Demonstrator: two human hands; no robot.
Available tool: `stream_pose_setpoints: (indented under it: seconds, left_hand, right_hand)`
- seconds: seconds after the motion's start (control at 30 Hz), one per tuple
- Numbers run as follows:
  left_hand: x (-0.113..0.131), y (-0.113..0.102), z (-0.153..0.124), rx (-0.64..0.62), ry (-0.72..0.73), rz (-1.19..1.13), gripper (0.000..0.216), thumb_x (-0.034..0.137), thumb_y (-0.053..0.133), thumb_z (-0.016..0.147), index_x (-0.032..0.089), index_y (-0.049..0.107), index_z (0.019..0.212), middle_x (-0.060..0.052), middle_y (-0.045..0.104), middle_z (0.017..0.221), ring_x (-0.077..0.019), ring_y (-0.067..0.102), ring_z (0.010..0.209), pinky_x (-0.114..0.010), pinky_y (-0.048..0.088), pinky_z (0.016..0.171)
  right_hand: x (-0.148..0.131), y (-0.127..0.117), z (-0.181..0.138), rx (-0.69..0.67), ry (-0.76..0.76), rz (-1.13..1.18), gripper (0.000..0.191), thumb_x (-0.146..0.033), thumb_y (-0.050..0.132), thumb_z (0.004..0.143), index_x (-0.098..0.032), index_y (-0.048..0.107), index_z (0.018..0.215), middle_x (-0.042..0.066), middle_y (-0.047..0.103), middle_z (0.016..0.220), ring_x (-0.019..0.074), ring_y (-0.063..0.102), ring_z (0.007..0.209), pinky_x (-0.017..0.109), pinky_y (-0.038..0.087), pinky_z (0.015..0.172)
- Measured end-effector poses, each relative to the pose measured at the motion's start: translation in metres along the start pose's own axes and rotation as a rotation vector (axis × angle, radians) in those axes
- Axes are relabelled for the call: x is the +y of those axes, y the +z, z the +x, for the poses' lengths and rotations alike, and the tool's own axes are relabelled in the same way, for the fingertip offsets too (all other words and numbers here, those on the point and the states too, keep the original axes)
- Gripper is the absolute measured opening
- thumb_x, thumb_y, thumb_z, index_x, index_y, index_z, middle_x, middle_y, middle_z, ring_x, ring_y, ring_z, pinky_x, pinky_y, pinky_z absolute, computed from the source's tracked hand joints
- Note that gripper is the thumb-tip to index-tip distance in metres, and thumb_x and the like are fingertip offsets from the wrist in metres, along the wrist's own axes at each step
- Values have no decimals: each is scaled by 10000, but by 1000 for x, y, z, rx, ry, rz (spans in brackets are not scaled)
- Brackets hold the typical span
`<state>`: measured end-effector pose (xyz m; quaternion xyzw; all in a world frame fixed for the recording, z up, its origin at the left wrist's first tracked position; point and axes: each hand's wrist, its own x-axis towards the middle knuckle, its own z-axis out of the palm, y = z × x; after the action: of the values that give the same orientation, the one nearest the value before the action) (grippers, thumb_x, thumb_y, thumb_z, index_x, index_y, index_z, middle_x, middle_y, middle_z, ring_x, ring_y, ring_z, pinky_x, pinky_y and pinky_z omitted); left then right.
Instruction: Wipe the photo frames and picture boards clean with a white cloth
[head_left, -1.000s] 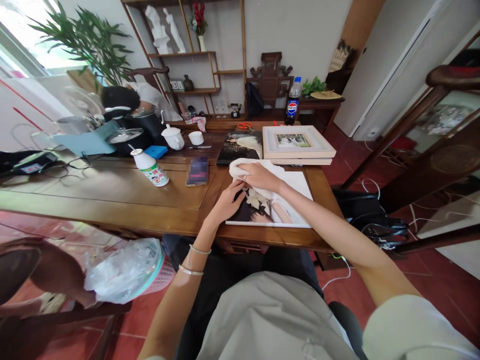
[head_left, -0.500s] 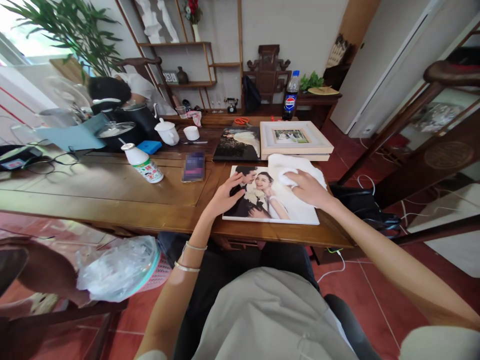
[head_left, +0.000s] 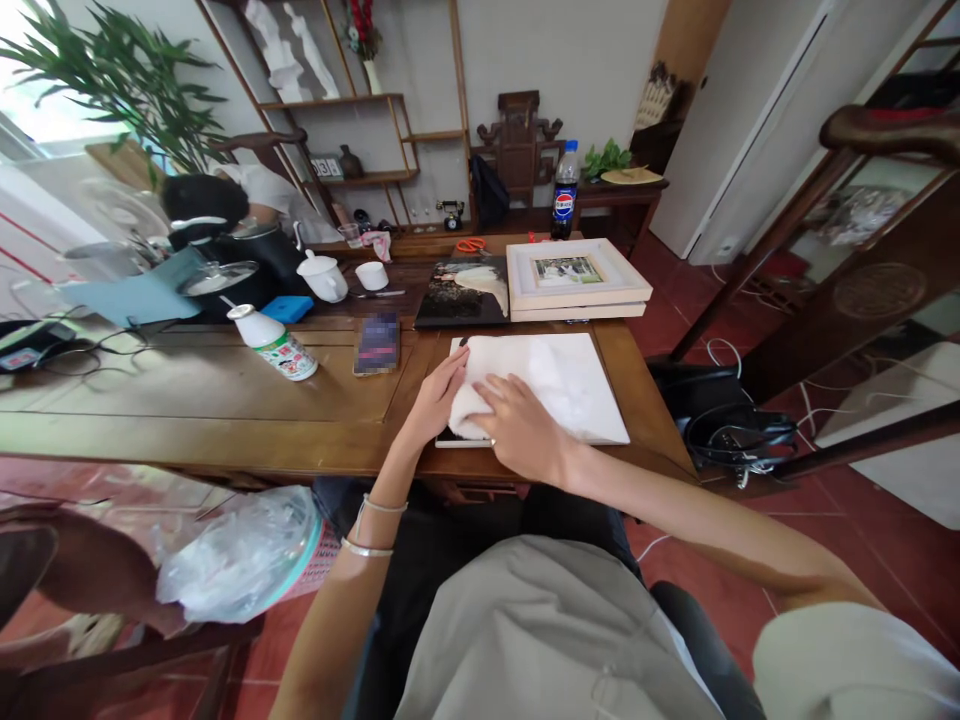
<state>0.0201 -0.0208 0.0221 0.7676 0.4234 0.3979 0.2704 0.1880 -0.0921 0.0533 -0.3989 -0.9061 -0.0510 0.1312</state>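
A large photo print (head_left: pixel 600 425) lies flat at the near right edge of the wooden table (head_left: pixel 187 390). A white cloth (head_left: pixel 540 370) covers most of the print. My right hand (head_left: pixel 521 430) presses on the cloth's near left part, fingers curled over a bunched fold. My left hand (head_left: pixel 435 400) rests with fingers flat on the print's left edge, touching the cloth. Two thin bangles circle my left wrist.
Behind the print lie a dark photo print (head_left: pixel 461 295) and a stacked white frame (head_left: pixel 574 280). A phone (head_left: pixel 376 343) and a small white bottle (head_left: pixel 274 342) lie to the left, with teapot, cup and cables beyond. A cola bottle (head_left: pixel 564 205) stands at the back. A bagged basket (head_left: pixel 247 550) sits near my left knee.
My right hand dragged the cloth from the print's far right corner back to its near left, so the picture is now covered. My left hand stayed at the left edge.
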Motion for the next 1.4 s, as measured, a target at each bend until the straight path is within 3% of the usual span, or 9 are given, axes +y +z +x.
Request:
stream_pose_setpoints:
  seconds: [0.17, 0.27, 0.4, 0.53, 0.73, 0.9, 1.1, 1.27, 1.4]
  left_hand:
    - [1, 4, 1, -53, 19, 116, 500, 408, 328, 979, 119, 551, 1321, -127, 492, 1440, -231, 423, 1366, -405, 293, 1164]
    - [-3, 5, 1, -102, 38, 172, 496, 379, 322, 979, 110, 530, 1341, -130, 464, 1462, -231, 364, 1401, -416, 262, 1177]
    - [-9, 6, 2, -106, 58, 190, 470, 317, 344, 961, 102, 543, 1329, -132, 469, 1458, -230, 368, 1399, -398, 254, 1183]
    - [-11, 6, 3, -87, 42, 165, 442, 280, 358, 946, 138, 564, 1310, -104, 489, 1447, -228, 399, 1381, -415, 268, 1178]
    - [-15, -2, 3, -114, 90, 95, 436, 285, 470, 895, 169, 578, 1301, -90, 504, 1435, -250, 403, 1377, -420, 299, 1167]
    - [-14, -2, 4, -132, 101, 98, 423, 266, 424, 915, 182, 576, 1300, -87, 491, 1446, -242, 403, 1378, -428, 322, 1153]
    - [-9, 4, 2, -110, 80, 180, 423, 261, 364, 941, 147, 578, 1287, -106, 487, 1448, -227, 396, 1383, -421, 281, 1170]
    - [-8, 3, 1, -102, 62, 183, 427, 271, 356, 943, 138, 577, 1283, -113, 495, 1441, -209, 398, 1382, -400, 283, 1168]
    - [-9, 4, 2, -88, 57, 172, 424, 269, 360, 938, 139, 585, 1273, -116, 501, 1435, -214, 406, 1377, -403, 284, 1168]
  right_hand:
    - [-11, -25, -47, -84, -69, 154, 373, -106, 552, 762, -207, 711, 1084, 123, 497, 1423, 302, 380, 1349, 490, 274, 1113]
    - [3, -39, -63, -77, 12, 214, 429, -73, 551, 689, -195, 714, 1067, 121, 542, 1382, 284, 437, 1315, 463, 312, 1107]
    - [44, -42, -56, -45, 147, 144, 428, -51, 524, 677, -161, 716, 1043, 154, 589, 1312, 307, 494, 1257, 463, 391, 1045]
    - [67, -30, -29, -45, 212, 41, 410, -86, 540, 738, -155, 684, 1116, 169, 529, 1370, 369, 394, 1324, 592, 316, 1059]
    - [4, -14, 2, -98, 74, -57, 366, -121, 524, 827, -189, 667, 1156, 185, 518, 1372, 395, 389, 1315, 641, 326, 1012]
    - [-34, -16, -7, -132, 4, -59, 319, -116, 543, 826, -116, 683, 1113, 258, 457, 1417, 385, 380, 1338, 599, 323, 1042]
    - [33, -25, -36, -124, 40, 176, 504, -87, 601, 700, -229, 669, 1179, 108, 373, 1520, 305, 251, 1425, 577, 163, 1136]
    - [110, -25, -34, -105, 119, 77, 502, -63, 536, 731, -203, 648, 1200, 138, 394, 1501, 312, 244, 1428, 655, 179, 1088]
    - [111, -24, -38, -53, 85, 80, 511, -20, 485, 718, -196, 669, 1160, 125, 459, 1460, 305, 321, 1395, 636, 227, 1081]
